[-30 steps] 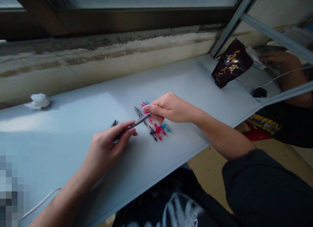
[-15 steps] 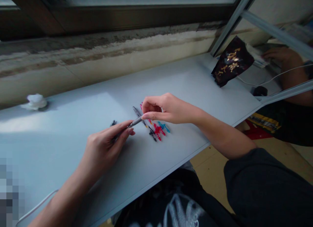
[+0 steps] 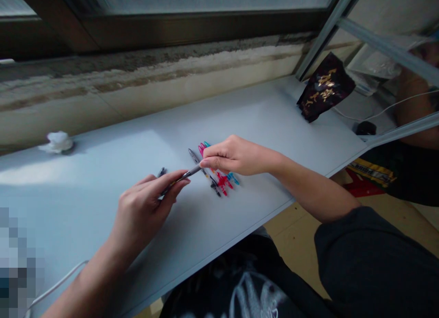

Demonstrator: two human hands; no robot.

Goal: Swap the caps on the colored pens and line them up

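Indoors, pens [image 3: 222, 183] on white desk [image 3: 103, 172], stained wall [image 3: 137, 85]

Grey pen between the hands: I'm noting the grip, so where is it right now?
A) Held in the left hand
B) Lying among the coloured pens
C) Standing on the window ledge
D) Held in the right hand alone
A: the grey pen is gripped in the fingers of the left hand, its tip aimed toward the right hand.
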